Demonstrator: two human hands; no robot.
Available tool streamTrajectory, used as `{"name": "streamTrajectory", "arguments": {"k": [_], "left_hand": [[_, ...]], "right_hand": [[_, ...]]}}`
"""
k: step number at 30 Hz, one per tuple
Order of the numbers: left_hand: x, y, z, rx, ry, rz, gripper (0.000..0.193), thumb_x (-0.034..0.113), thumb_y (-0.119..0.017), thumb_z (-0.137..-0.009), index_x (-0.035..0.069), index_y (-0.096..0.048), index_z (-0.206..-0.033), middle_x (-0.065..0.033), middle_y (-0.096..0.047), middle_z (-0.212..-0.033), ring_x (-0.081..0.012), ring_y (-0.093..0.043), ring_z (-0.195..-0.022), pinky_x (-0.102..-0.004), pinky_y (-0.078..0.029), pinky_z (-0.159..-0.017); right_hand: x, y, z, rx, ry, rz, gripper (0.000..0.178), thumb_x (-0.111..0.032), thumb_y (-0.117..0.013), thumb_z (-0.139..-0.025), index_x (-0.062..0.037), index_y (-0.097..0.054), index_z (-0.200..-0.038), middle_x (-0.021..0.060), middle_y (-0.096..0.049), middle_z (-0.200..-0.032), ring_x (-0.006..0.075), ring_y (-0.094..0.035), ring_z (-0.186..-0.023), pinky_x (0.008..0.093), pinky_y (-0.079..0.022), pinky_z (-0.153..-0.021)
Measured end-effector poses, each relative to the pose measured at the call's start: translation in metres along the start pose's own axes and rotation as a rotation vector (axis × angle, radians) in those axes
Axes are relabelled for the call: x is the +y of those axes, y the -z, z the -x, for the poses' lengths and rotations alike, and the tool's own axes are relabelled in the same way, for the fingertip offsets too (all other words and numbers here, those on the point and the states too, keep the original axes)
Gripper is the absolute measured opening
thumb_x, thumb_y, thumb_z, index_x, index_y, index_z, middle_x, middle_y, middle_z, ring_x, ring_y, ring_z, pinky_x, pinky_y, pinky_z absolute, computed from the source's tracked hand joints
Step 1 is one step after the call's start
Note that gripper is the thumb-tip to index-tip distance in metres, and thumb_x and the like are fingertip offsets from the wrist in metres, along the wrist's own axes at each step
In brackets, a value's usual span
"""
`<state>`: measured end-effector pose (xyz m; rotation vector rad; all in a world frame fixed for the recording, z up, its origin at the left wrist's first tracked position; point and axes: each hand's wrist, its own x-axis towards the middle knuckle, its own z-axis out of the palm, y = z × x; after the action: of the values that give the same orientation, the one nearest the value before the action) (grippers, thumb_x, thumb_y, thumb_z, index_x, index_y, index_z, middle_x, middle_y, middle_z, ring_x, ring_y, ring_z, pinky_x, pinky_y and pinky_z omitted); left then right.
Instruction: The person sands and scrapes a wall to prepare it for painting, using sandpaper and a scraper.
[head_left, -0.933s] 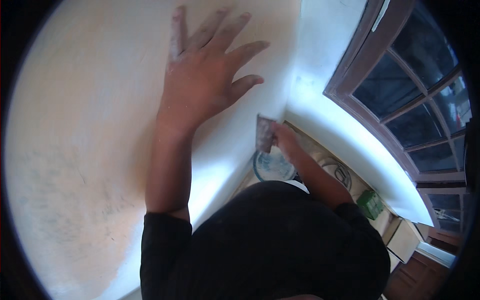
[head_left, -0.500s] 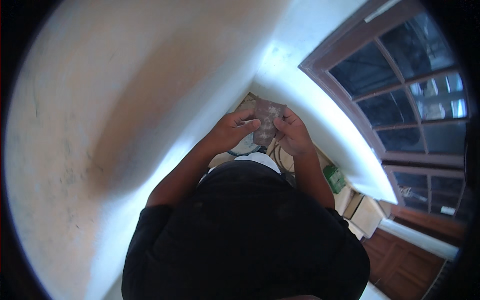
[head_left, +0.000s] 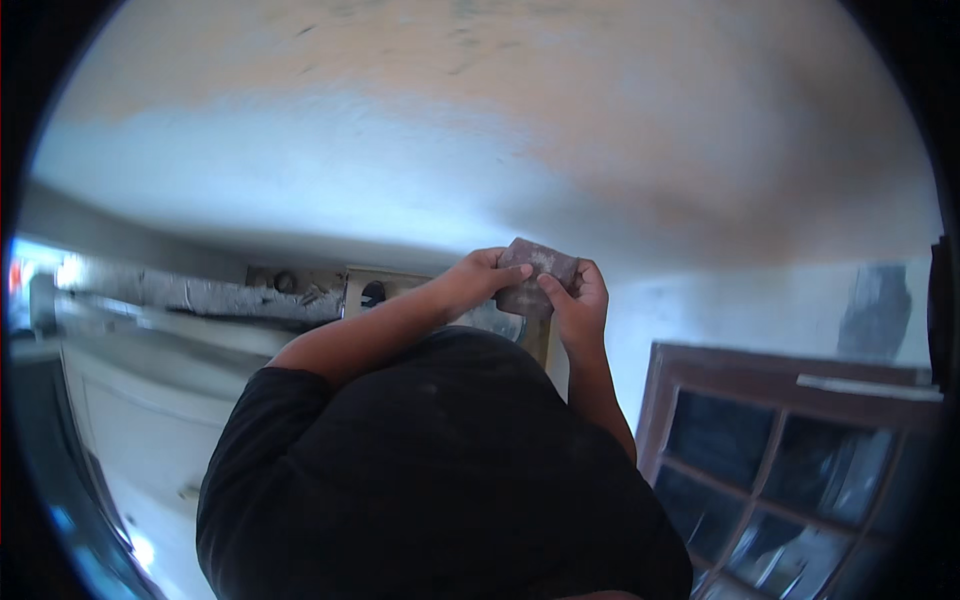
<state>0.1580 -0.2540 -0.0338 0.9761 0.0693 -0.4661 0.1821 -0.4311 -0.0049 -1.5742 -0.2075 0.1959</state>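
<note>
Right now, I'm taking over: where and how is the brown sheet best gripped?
Probably pinch the brown sheet at its upper edge, from the wall side: it looks flat, with that edge free; the left hand and right hand hold its sides.

The sheet (head_left: 543, 258) is showing dull brown with whitish smears. The shirt (head_left: 440, 470) is presenting black. The wall (head_left: 420, 130) is displaying bluish white blending into peach-orange, with scattered dark marks. The window frame (head_left: 715, 367) is showing brown around dark panes (head_left: 722, 432); a patch (head_left: 876, 310) nearby is reading grey.
</note>
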Motion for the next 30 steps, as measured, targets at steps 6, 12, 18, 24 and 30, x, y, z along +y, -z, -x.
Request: {"name": "streamTrajectory", "arguments": {"k": [6,12,18,24,30], "left_hand": [[-0.023,-0.007,0.012,0.474,-0.508,-0.066,0.026,0.017,-0.058,-0.093,0.000,-0.062,-0.112,-0.0039,-0.065,-0.098,-0.0080,-0.055,-0.092,-0.0262,-0.045,-0.084],[0.014,0.044,0.050,1.204,-1.012,-0.344,0.035,0.009,-0.058,-0.092,0.003,-0.055,-0.126,-0.0101,-0.061,-0.120,-0.0179,-0.056,-0.110,-0.0287,-0.043,-0.093],[0.076,0.079,0.042,1.477,-1.068,-1.099,0.052,0.010,-0.061,-0.084,0.002,-0.046,-0.133,-0.0226,-0.044,-0.136,-0.0425,-0.036,-0.129,-0.0499,-0.027,-0.108],[0.115,0.184,0.045,1.644,-1.112,-1.460,0.061,0.019,-0.064,-0.074,0.004,-0.047,-0.131,-0.0185,-0.043,-0.139,-0.0375,-0.034,-0.134,-0.0670,-0.009,-0.107],[0.187,0.303,0.154,1.949,-1.272,-0.530,0.046,0.026,-0.038,-0.100,0.009,-0.035,-0.142,-0.0136,-0.038,-0.145,-0.0267,-0.032,-0.136,-0.0446,-0.009,-0.114]], "right_hand": [[-0.024,0.018,-0.029,-0.295,0.083,0.331,0.041,-0.008,-0.067,-0.083,0.0033,-0.050,-0.119,0.0137,-0.064,-0.103,0.0165,-0.063,-0.089,0.0294,-0.050,-0.078],[-0.068,0.012,-0.061,-0.325,0.710,0.645,0.042,-0.008,-0.066,-0.081,0.0013,-0.052,-0.119,0.0185,-0.062,-0.112,0.0299,-0.059,-0.107,0.0423,-0.043,-0.095],[-0.119,-0.021,-0.114,0.143,1.493,0.905,0.045,-0.021,-0.061,-0.084,-0.0004,-0.051,-0.123,0.0275,-0.039,-0.138,0.0482,-0.032,-0.130,0.0628,-0.016,-0.106],[-0.093,-0.015,-0.155,0.608,1.617,1.362,0.055,-0.035,-0.043,-0.091,-0.0011,-0.043,-0.134,0.0314,-0.023,-0.146,0.0478,-0.018,-0.137,0.0647,-0.009,-0.106],[-0.093,-0.025,-0.153,0.663,1.638,1.346,0.052,-0.034,-0.039,-0.094,-0.0003,-0.039,-0.134,0.0310,-0.027,-0.144,0.0484,-0.022,-0.136,0.0630,-0.013,-0.107]]}}
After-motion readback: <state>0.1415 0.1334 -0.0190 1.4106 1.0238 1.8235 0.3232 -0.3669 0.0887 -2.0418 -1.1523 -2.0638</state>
